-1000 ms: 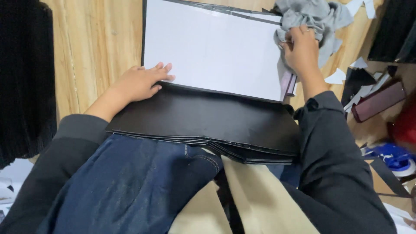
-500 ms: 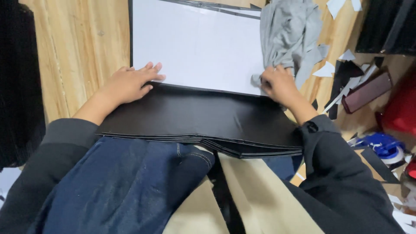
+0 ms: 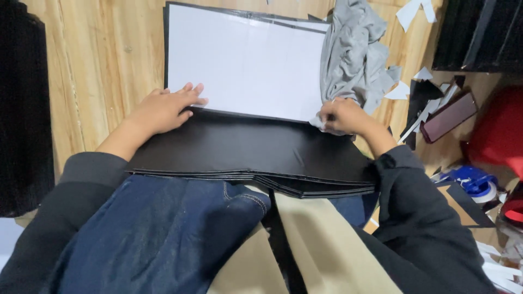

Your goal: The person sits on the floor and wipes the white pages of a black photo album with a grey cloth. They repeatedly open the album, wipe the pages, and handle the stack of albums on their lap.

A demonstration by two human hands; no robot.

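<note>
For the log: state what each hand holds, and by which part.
The right hand pinches the grey cloth at its lower edge. The left hand holds nothing; it lies flat at the white sheet's lower left corner.

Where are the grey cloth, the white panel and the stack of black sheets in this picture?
grey cloth (image 3: 357, 54), head view, on its crumpled middle.
white panel (image 3: 245, 62), head view, on its bare centre.
stack of black sheets (image 3: 245, 152), head view, on the top sheet's middle.

Cloth right of sheet, on stack.
</note>
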